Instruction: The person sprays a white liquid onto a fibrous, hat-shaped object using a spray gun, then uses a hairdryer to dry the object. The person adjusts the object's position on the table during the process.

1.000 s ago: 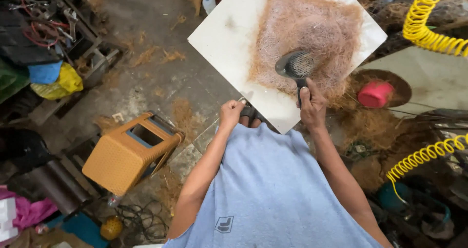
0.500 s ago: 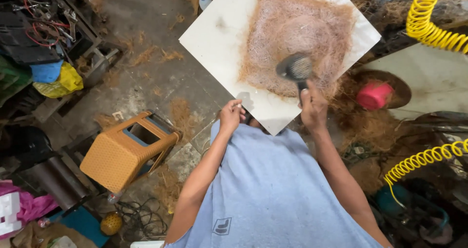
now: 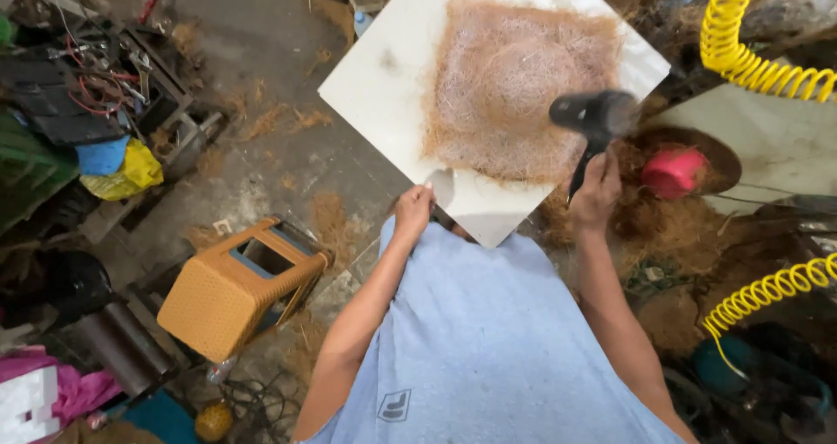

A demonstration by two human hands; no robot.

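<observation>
1. White board (image 3: 384, 86): square, set cornerwise in front of me, its near corner close against my blue shirt. Bare on its left part and along the near edge.
2. Fibre mat (image 3: 514, 86): brown coir-like layer, spread in a rough square over the middle and right of the board. Looked fairly even, with a paler, thinner patch at its centre; judged mostly laid out, some flattening left.
3. Left hand (image 3: 413, 210): closed on the board's near-left edge, steadying it.
4. Right hand (image 3: 595, 193): clamped round the handle of a black tool (image 3: 593, 117); its round head was blurred and stood over the mat's right edge. Whether it touched the fibre, I could not tell.
5. Loose fibre (image 3: 663, 226): heaped right of the board, around a pink tub (image 3: 673, 172); stock not yet used.
6. Orange stool (image 3: 231, 291): tipped over on the floor, well left.
</observation>
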